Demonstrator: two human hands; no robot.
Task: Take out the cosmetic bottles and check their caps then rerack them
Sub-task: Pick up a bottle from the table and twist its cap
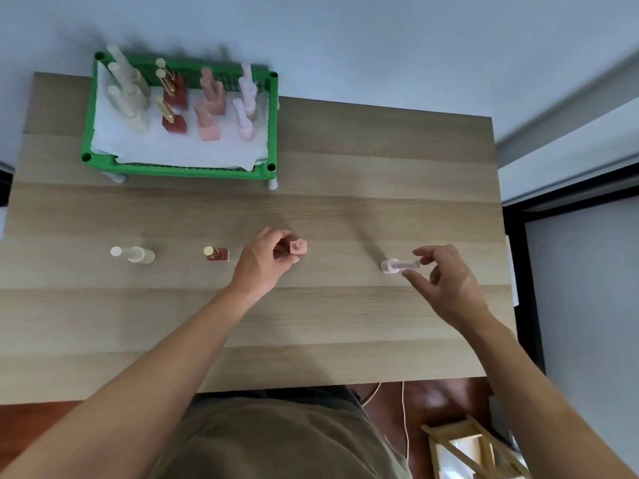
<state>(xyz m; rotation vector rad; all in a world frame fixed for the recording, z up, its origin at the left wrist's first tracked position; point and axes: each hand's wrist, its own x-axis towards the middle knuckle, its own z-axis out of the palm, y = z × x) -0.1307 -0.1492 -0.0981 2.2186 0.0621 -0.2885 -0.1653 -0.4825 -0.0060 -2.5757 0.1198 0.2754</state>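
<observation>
Four cosmetic bottles stand in a row on the wooden table [311,323]: a cream one [138,254], a red one with a gold cap [218,254], a pink one [298,247] and a lilac one [392,266]. My left hand [266,259] curls around the pink bottle, with thumb and fingertips against its left side. My right hand [446,276] hovers at the lilac bottle's cap, thumb and forefinger spread on either side of it. A green rack [179,169] at the back left, lined with white paper, holds several more cream, red, pink and lilac bottles.
The table's right edge lies close to my right hand. Beyond it are a dark frame and a wall. A wooden stool [473,447] and a white cable [404,420] are on the floor below the near edge.
</observation>
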